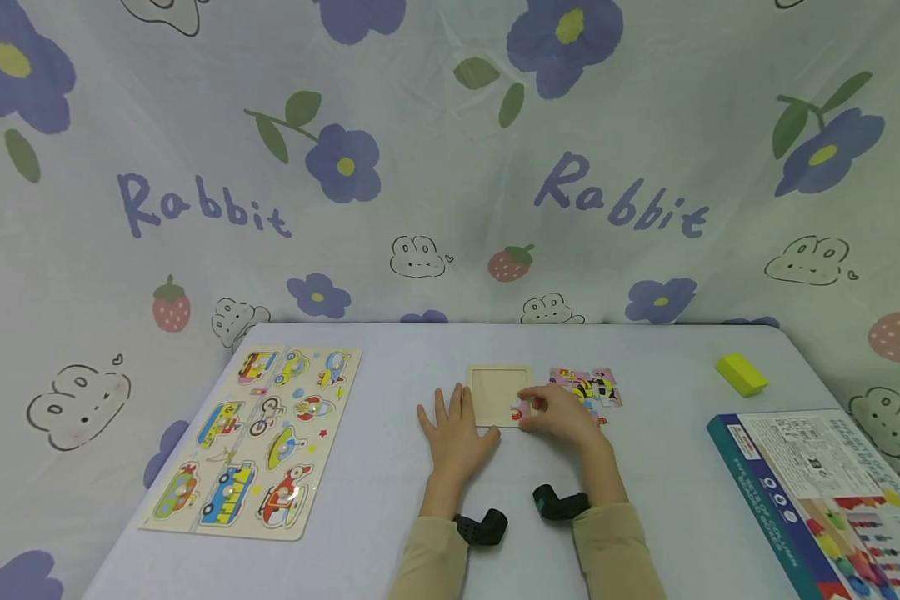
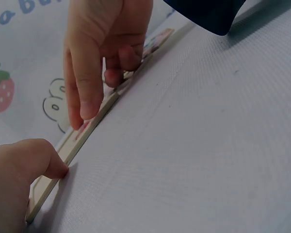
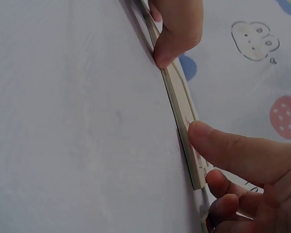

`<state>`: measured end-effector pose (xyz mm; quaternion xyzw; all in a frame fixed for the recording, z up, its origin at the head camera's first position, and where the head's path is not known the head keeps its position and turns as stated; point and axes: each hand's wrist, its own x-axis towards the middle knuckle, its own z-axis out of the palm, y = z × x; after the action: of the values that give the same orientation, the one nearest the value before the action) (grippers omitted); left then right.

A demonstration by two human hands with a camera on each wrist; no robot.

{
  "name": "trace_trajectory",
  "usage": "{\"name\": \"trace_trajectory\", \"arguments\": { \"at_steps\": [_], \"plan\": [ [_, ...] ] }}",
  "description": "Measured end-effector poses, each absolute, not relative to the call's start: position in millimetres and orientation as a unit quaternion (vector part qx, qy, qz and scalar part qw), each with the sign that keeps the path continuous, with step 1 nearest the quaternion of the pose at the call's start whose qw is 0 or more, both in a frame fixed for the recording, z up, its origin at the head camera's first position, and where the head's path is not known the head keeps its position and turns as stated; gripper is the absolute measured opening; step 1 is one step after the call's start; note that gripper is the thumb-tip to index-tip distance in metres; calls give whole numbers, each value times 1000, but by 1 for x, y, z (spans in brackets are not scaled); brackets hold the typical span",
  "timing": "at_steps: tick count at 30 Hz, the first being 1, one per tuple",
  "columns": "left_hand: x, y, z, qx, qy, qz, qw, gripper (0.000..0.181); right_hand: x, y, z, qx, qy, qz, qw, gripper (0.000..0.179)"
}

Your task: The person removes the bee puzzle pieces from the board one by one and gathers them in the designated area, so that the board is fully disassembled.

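Note:
A shallow square wooden puzzle tray (image 1: pixel 495 387) lies flat on the table. My left hand (image 1: pixel 452 437) rests at its left side, fingers spread and straight; in the right wrist view, the left thumb (image 3: pixel 166 54) touches the tray's near edge. At the tray's lower right corner, a pink and red puzzle piece (image 1: pixel 520 409) lies inside the frame. My right hand (image 1: pixel 566 417) has its thumb and index finger at this piece, with the other fingers curled beside the tray. Just right of the tray are several colourful puzzle pieces (image 1: pixel 603 385), partly covered by the right hand.
On the left lies a wooden peg puzzle board (image 1: pixel 270 450) with vehicle pictures. A yellow block (image 1: pixel 742 375) sits at the back right, behind a printed toy box (image 1: pixel 825 492). Behind the table (image 1: pixel 375 500) hangs a patterned curtain (image 1: pixel 450 167).

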<state>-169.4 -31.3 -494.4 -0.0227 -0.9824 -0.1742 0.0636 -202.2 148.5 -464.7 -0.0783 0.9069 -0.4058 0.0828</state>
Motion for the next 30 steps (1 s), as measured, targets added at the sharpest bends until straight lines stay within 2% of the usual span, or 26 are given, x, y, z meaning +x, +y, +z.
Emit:
{"name": "trace_trajectory", "arguments": {
  "at_steps": [5, 13, 18, 25, 30],
  "plan": [
    [-170, -32, -495, -24, -982, -173, 67, 78, -200, 147, -463, -99, 922, -369, 67, 42],
    [-170, -32, -496, -24, -982, -173, 68, 77, -202, 142, -463, -63, 917, -387, 73, 39],
    [-170, -33, -496, -24, -982, -174, 67, 77, -200, 142, -459, -42, 904, -422, 61, 32],
    [-168, -33, -493, -23, -981, -179, 66, 77, -199, 143, -455, -62, 875, -477, 60, 15],
    [-168, -33, -492, -23, -982, -176, 66, 77, -199, 145, -453, -55, 869, -489, 50, 14]
  ]
}}
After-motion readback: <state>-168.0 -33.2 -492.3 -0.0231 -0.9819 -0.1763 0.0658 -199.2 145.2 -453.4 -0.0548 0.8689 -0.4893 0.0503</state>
